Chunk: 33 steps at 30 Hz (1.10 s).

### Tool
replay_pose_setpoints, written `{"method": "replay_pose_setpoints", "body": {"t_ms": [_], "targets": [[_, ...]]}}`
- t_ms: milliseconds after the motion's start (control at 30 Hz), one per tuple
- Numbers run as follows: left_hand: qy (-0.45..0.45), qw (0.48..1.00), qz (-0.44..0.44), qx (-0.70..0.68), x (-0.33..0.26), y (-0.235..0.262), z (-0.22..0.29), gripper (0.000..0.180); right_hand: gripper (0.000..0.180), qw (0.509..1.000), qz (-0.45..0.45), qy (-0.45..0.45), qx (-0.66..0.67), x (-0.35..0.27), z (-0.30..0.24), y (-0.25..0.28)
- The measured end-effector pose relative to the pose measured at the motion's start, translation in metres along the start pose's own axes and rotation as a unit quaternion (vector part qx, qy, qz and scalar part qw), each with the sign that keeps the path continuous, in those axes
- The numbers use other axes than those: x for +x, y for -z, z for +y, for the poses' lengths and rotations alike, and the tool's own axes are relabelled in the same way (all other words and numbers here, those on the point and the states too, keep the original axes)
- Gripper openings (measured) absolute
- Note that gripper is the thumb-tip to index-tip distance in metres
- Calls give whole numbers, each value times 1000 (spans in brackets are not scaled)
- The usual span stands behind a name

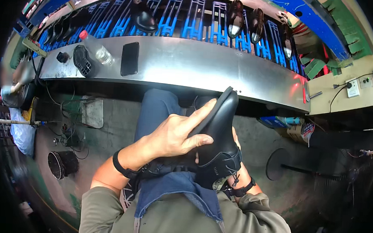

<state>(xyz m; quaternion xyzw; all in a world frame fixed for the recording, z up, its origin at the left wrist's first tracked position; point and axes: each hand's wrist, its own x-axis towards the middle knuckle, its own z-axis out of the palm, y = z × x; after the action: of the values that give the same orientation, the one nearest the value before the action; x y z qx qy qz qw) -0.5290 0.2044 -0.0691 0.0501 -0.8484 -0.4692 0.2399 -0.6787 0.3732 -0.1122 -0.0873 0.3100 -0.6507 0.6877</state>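
Your left hand (176,133) has the black shoe (220,137): half curled, forefinger stretched along the sole edge, thumb pressed over the near side. Your right hand (243,173) sits just right of the shoe, mostly hidden by it; can't tell how far it's closed. Shoe lies between both hands, toe pointing away from you, laces at the end nearer your body. Ahead of both hands, a metal ledge (189,62). On it, ahead and left of your left hand: phone (130,58), plastic bottle (100,51), loose sole (83,60). Farther ahead, beyond the ledge, blue rack (193,28) with dark shoes on it. Far right of your right hand: round black disc (278,164) by the floor.
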Motion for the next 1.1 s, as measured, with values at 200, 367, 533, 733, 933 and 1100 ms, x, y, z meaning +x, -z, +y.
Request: {"method": "replay_pose_setpoints", "body": {"t_ms": [200, 367, 533, 733, 933, 1100], "targets": [[19, 998, -31, 48, 0, 11, 20, 114, 69, 999, 30, 39, -5, 7, 5, -6], [101, 993, 47, 26, -3, 4, 32, 115, 69, 992, -4, 79, 95, 24, 13, -10], [257, 881, 281, -280, -7, -5, 7, 84, 61, 903, 32, 132, -406, 30, 6, -47], [200, 812, 217, -504, -48, 27, -44, 77, 43, 755, -34, 160, -635, 30, -17, -79], [255, 769, 188, -555, -57, 8, -46, 90, 48, 690, -42, 303, -656, 74, -49, -90], [171, 914, 217, -297, -20, 10, -2, 84, 71, 640, -102, 369, -666, 82, -45, -70]]}}
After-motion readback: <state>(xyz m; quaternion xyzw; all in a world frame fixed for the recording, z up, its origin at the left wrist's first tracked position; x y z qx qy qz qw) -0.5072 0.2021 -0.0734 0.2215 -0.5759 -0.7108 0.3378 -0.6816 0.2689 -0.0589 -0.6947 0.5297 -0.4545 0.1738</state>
